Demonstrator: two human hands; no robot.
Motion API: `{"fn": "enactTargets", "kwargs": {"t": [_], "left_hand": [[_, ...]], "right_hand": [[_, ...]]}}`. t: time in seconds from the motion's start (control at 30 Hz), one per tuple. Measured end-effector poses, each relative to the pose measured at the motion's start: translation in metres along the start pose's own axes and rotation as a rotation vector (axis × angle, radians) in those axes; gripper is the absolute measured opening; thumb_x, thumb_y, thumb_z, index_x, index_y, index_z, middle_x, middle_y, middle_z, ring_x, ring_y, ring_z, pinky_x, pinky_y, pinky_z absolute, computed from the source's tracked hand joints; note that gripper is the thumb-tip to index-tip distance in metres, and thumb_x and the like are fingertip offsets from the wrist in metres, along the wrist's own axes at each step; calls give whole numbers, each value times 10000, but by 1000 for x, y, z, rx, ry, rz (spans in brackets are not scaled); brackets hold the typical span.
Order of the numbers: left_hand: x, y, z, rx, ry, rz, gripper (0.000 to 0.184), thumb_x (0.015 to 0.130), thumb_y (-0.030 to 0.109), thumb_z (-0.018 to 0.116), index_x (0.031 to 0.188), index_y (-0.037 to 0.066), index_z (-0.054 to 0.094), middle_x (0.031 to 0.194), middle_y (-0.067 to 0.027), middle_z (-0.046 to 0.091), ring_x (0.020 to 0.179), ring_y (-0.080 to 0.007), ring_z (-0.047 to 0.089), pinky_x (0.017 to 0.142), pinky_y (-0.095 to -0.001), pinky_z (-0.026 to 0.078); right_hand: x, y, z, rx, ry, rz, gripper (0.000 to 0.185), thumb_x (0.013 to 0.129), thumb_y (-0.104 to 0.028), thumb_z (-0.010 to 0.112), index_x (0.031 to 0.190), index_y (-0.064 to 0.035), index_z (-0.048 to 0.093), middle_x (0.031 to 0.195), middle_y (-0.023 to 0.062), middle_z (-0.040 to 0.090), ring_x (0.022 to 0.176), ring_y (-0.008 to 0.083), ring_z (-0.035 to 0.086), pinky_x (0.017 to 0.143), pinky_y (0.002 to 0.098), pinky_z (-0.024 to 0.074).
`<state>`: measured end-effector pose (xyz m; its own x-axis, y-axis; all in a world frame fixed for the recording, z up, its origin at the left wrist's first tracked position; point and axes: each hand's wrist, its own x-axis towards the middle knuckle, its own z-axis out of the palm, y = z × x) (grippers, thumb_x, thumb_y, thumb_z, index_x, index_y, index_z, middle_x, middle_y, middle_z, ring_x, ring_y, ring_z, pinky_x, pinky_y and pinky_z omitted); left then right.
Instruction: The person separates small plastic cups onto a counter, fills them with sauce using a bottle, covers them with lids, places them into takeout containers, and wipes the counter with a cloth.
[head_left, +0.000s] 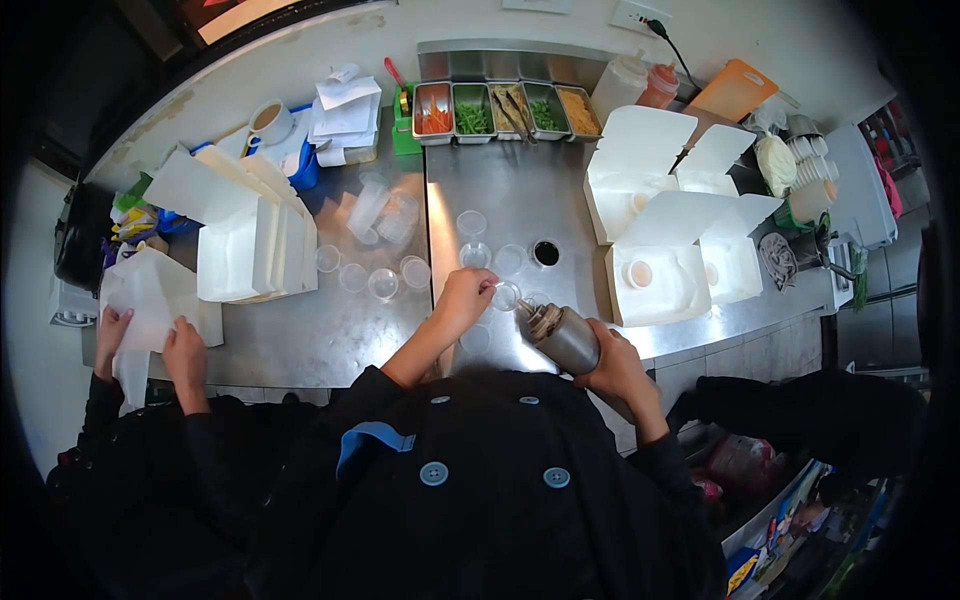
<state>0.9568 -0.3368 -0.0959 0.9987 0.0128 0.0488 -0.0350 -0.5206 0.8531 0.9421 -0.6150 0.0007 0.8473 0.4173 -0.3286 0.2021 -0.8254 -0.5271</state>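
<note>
My right hand (618, 365) is wrapped around a squeeze bottle (572, 344) of dark sauce, tilted with its nozzle toward a small clear plastic sauce cup (507, 295). The fingers of my left hand (468, 298) pinch that cup at its left rim. Just beyond, another sauce cup (545, 253) holds dark liquid. Other clear cups and lids (472, 223) lie around it on the steel counter (400, 340). Whether sauce is flowing from the nozzle is too small to tell.
Open white takeout boxes (655, 285) stand at right, with small cups inside. Metal trays (471, 112) of chopped food line the back. At left, a co-worker's hands (185, 360) hold white paper (145, 300) beside stacked boxes (245, 250). More clear cups (383, 284) sit left of me.
</note>
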Motion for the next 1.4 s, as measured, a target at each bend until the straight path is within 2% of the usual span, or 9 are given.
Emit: {"fn": "enactTargets", "kwargs": {"t": [0.17,0.27,0.33,0.77,1.4], "left_hand": [[2,-5,3,-109,-24,-118,142,802,-24,648,938,-57,672,777,-137,681,639,-158,660,575,-273,542],[2,-2,2,-175,-49,-203,135,806,-35,643,935,-62,676,779,-131,689,661,-148,666,577,-264,551],[3,-1,1,-193,-59,-232,137,809,-41,640,939,-65,677,791,-128,691,679,-147,670,584,-259,556],[4,-3,1,-204,-74,-217,144,810,-55,617,941,-83,673,797,-149,692,689,-156,679,610,-263,561],[5,2,-2,-209,-87,-243,145,808,-52,621,939,-92,669,798,-151,690,695,-165,681,617,-265,567]], "right_hand": [[0,5,2,-103,19,2,838,505,-180,825,1256,-93,464,998,212,598,929,405,590,814,458,477],[0,-1,-1,-166,38,49,861,437,-161,853,1217,-104,492,1005,215,627,936,407,607,827,444,499],[-1,-2,-3,-189,39,44,861,439,-163,852,1218,-107,491,982,221,627,917,411,609,816,448,500],[-2,-6,-11,-368,47,30,847,470,-191,813,1242,-82,483,932,208,624,854,393,621,777,440,506],[-7,1,-12,-377,77,21,803,487,-172,787,1228,-89,489,900,203,621,835,388,622,763,433,508]]}}
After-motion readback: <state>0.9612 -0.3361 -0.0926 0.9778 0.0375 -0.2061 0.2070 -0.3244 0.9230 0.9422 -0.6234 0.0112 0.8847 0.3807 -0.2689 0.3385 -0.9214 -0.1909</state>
